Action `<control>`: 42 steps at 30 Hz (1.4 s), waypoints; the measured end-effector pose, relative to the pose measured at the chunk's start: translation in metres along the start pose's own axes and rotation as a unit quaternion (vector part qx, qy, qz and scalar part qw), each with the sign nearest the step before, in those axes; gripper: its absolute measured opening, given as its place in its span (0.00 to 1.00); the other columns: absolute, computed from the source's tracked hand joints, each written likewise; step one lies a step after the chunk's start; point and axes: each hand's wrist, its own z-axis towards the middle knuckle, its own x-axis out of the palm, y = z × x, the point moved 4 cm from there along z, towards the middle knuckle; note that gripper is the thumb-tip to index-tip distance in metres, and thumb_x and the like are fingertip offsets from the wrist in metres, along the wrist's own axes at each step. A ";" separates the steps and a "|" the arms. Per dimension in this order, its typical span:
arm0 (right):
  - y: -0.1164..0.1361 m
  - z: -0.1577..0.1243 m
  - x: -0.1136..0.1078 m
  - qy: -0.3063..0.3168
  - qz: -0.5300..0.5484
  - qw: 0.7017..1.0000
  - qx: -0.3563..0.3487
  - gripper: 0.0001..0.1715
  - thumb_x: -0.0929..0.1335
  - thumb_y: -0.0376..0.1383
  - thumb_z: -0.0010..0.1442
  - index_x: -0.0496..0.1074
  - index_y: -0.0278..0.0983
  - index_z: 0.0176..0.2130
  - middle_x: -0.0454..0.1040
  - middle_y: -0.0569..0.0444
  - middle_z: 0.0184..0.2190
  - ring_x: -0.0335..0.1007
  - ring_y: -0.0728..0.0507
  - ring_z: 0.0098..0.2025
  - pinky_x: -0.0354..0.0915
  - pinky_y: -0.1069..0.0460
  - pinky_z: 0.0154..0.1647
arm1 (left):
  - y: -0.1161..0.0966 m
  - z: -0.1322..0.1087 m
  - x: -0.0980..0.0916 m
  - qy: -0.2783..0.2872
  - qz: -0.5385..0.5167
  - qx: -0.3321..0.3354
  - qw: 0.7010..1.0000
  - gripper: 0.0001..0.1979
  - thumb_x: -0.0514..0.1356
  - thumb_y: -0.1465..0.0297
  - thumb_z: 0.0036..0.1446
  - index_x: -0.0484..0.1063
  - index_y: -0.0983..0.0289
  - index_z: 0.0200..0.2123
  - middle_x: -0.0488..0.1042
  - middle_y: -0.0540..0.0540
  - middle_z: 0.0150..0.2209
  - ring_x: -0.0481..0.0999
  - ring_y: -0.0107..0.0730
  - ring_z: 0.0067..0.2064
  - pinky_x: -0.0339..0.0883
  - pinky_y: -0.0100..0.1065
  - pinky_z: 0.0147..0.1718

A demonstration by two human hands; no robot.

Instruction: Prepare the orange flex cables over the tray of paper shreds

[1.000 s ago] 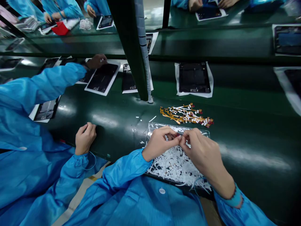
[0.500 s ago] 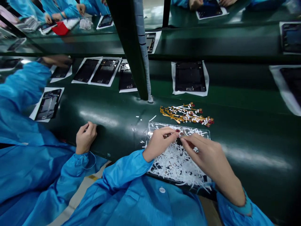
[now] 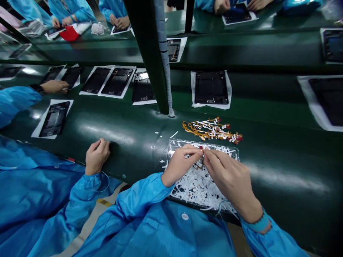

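My left hand (image 3: 182,162) pinches a small flex cable (image 3: 198,166) between thumb and forefinger. The cable has a red end, and its orange-brown strip hangs below the fingertips. Thumb and forefinger of my right hand (image 3: 230,175) close on the same cable from the other side, touching my left fingertips. What exactly the right fingertips grip is partly hidden. Both hands are above a clear plastic tray (image 3: 238,154) full of white paper-like scraps (image 3: 191,184). Just behind the tray lies a pile of orange flex cables (image 3: 211,130) with white strips and red ends.
Tablet-like black panels (image 3: 211,87) on white sheets line the conveyor beyond. A dark post (image 3: 150,53) with a taped cable rises ahead. At left, a co-worker's hands (image 3: 98,157) rest near another panel (image 3: 55,119). More people work across the line.
My right hand has turned, its wrist shifting left and down, and the cable's strip now shows below my fingers. Panels on the conveyor slid slightly left. The co-worker's far arm lowered onto a panel.
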 end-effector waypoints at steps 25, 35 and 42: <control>-0.069 -0.045 0.010 0.319 0.252 0.899 0.160 0.18 0.64 0.46 0.70 0.73 0.39 0.33 0.76 0.54 0.28 0.72 0.46 0.26 0.62 0.51 0.27 | -0.035 -0.046 -0.173 -0.212 0.284 0.030 0.935 0.12 0.57 0.64 0.63 0.76 0.63 0.31 0.77 0.53 0.34 0.74 0.30 0.32 0.67 0.31 0.30; -0.104 0.024 0.073 0.225 0.097 0.967 0.070 0.18 0.61 0.41 0.69 0.76 0.37 0.48 0.73 0.47 0.40 0.70 0.45 0.32 0.59 0.51 0.25 | 0.032 -0.076 -0.292 -0.429 0.484 -0.113 0.754 0.24 0.55 0.61 0.59 0.75 0.70 0.52 0.73 0.65 0.47 0.75 0.49 0.44 0.67 0.48 0.53; -0.107 0.027 0.078 0.227 0.150 0.959 0.073 0.15 0.63 0.42 0.68 0.76 0.38 0.44 0.71 0.49 0.42 0.69 0.47 0.31 0.60 0.52 0.26 | 0.005 -0.074 -0.239 -0.405 0.489 -0.048 0.771 0.19 0.55 0.61 0.63 0.76 0.63 0.52 0.72 0.56 0.39 0.72 0.36 0.33 0.69 0.38 0.42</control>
